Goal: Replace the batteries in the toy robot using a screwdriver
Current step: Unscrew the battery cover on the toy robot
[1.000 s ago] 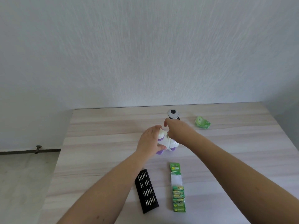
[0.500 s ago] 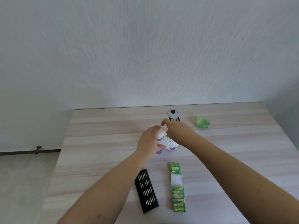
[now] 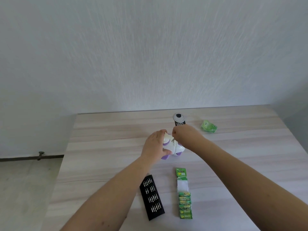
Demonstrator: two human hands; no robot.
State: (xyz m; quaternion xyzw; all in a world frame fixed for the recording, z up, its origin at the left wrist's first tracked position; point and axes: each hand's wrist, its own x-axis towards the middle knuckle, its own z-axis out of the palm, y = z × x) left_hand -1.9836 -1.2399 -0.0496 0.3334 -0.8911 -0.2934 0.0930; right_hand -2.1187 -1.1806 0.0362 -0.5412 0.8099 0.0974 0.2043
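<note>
Gripping hand: left hand (image 3: 154, 146) clasps white-and-purple plastic toy robot (image 3: 173, 146).
Right hand (image 3: 185, 135): pinches thin metal screwdriver (image 3: 172, 139) against it.

White-and-purple toy robot (image 3: 175, 148) mid-table, battery strip (image 3: 184, 204) nearer.

left hand (image 3: 154, 145): fingers curled, gripping | right hand (image 3: 185, 136): fingers pinched

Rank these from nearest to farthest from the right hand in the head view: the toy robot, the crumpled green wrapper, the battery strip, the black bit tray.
1. toy robot, right under the right hand.
2. crumpled green wrapper, off to its right.
3. battery strip, toward the person.
4. black bit tray, near and to the left.
</note>
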